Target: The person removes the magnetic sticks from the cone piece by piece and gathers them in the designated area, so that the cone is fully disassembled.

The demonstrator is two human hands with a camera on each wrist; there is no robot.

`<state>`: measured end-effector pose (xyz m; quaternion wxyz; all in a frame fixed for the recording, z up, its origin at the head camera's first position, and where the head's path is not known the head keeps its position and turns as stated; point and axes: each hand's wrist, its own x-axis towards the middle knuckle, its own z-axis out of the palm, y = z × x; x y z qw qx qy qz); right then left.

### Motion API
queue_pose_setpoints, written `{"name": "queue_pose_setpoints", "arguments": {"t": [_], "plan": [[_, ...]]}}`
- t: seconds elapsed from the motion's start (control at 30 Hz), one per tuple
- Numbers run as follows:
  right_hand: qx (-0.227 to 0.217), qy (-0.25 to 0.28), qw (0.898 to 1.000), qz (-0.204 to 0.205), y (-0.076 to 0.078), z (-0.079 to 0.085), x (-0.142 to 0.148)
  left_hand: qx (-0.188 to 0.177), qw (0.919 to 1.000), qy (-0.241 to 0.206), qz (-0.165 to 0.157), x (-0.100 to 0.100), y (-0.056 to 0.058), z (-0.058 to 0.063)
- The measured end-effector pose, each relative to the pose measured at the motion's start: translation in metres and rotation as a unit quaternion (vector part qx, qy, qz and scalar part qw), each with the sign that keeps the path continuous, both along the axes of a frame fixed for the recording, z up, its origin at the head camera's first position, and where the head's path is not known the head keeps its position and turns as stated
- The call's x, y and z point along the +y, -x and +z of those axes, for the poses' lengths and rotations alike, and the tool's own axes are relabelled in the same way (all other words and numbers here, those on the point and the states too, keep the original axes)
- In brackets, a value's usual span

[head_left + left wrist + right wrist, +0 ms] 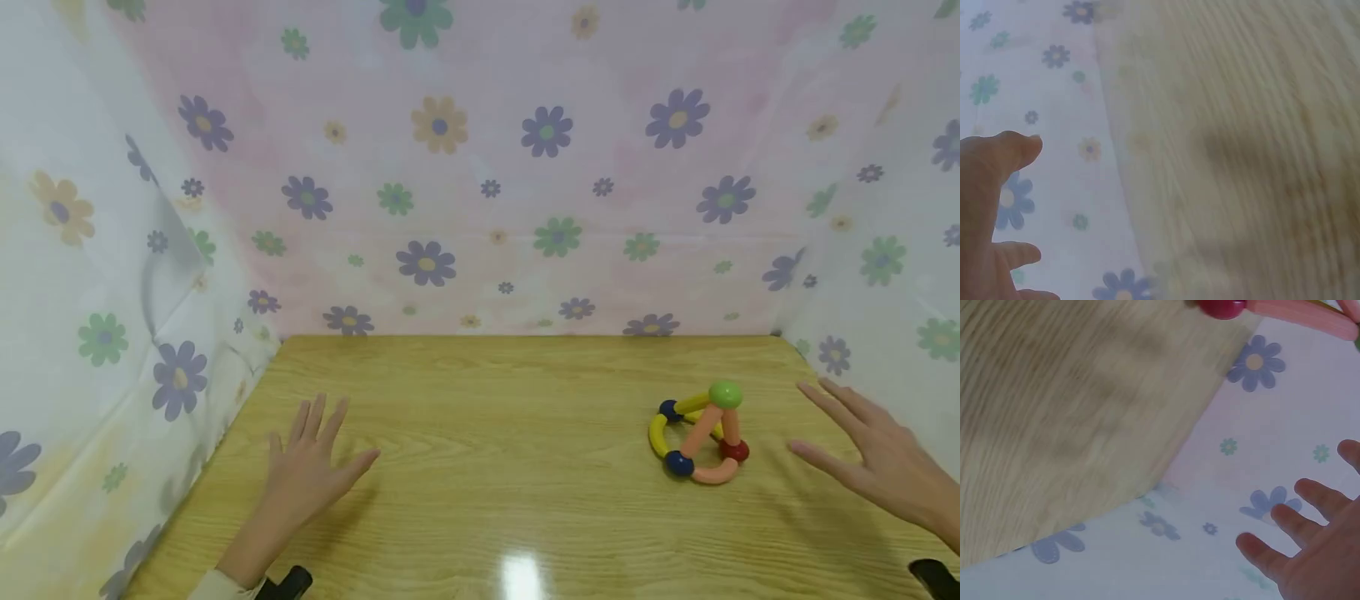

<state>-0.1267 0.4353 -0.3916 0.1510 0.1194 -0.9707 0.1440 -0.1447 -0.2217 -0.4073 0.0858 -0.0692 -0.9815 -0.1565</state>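
A toy frame of coloured rods and balls stands on the right part of the wooden table in the head view. Its green ball is at the top, joined by orange rods and a yellow rod to two dark blue balls and a red ball. Curved yellow and orange rods form its base. My right hand hovers to the right of it, fingers spread, apart from it. Over the table's left side my left hand is spread and holds nothing. The right wrist view catches the red ball at its top edge.
The wood-grain table is bounded by a flower-printed cloth at the back and on both sides. On the left the cloth has folds. Dark straps or devices sit at the wrists.
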Motion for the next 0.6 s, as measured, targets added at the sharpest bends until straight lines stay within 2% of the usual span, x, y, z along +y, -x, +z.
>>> {"name": "queue_pose_setpoints", "arguments": {"t": [0.17,0.3,0.43,0.6], "plan": [[-0.008,0.067,0.998,0.011,0.0,0.013,-0.011,0.045,0.9971,-0.051,-0.033,0.027,0.011,0.003],[0.011,0.058,0.998,0.015,0.001,0.021,-0.018,0.07,0.9907,-0.099,-0.062,0.052,0.018,0.005],[0.04,0.044,0.998,0.028,0.005,0.03,-0.025,0.063,0.9834,-0.146,-0.086,0.079,0.025,0.006],[0.054,0.045,0.996,0.049,0.01,0.037,-0.036,0.025,0.9727,-0.203,-0.11,0.111,0.035,0.008]]}}
